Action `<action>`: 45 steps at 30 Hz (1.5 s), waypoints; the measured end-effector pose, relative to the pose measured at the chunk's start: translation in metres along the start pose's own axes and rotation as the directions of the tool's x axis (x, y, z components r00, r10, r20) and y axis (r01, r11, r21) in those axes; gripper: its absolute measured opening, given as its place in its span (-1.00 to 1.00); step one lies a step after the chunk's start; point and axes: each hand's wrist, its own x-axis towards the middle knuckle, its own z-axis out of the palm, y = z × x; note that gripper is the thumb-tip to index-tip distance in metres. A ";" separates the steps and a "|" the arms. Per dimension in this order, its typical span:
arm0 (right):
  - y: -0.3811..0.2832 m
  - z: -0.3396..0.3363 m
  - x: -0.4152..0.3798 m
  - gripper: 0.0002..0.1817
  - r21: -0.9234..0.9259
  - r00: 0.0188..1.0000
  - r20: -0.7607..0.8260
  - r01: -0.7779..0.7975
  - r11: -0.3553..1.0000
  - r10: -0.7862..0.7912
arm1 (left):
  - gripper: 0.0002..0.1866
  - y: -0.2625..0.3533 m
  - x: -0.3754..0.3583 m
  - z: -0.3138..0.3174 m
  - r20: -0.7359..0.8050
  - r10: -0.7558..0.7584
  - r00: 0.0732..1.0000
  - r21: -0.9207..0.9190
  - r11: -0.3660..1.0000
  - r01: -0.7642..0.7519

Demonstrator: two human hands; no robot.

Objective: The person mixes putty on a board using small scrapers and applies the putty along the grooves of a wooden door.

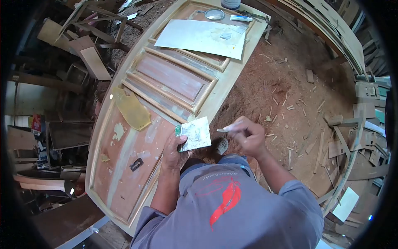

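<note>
My left hand (171,150) is closed on the edge of a small white board (196,134), smeared with grey and white paste and green at one corner. To the right of the board, apart from it, my right hand (248,135) pinches a small pale tool (223,130); its kind is too small to tell. Beneath and beyond my left hand lies a panelled wooden door (166,79) with pale filler patches. On the door rest a yellowish worn sheet (132,108) and a small dark block (136,164).
A large white sheet (195,36) with a smear lies on the far end of the door, near a round lid (214,14), a blue and white tube (241,18) and a can (230,3). Wood scraps litter the dirt floor (286,112). Timber pieces (93,58) stand at left.
</note>
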 end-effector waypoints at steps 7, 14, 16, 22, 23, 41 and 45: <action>0.008 0.038 0.026 -0.87 0.687 0.814 0.302 -0.547 0.478 0.497 | -0.38 0.006 -0.011 0.004 0.049 0.040 0.998 0.021 0.999 -0.041; 0.022 0.049 0.039 -0.83 0.400 0.720 0.322 -0.692 0.601 0.615 | -0.37 0.011 -0.030 -0.048 -0.022 0.165 0.986 -0.056 0.985 -0.166; 0.023 0.055 0.041 -0.83 0.305 0.753 0.238 -0.658 0.688 0.614 | -0.38 0.015 -0.038 -0.061 -0.078 0.256 0.964 0.022 0.967 -0.255; 0.042 0.041 0.028 -0.81 0.162 0.837 0.001 -0.540 0.826 0.547 | -0.60 -0.001 -0.058 -0.102 -0.175 0.401 0.899 0.318 0.887 -0.334; 0.043 0.042 0.026 -0.80 0.187 0.832 -0.022 -0.541 0.820 0.554 | -0.64 -0.003 -0.059 -0.108 -0.157 0.425 0.891 0.364 0.864 -0.348; 0.014 0.138 -0.083 -0.83 0.407 0.741 -0.368 -0.415 0.814 0.562 | -0.81 -0.023 -0.050 -0.127 0.149 0.405 0.902 0.616 0.676 -0.406; 0.013 0.105 -0.061 -0.84 0.431 0.731 -0.388 -0.395 0.811 0.562 | -0.79 -0.037 -0.029 -0.082 0.235 0.481 0.845 0.655 0.564 -0.503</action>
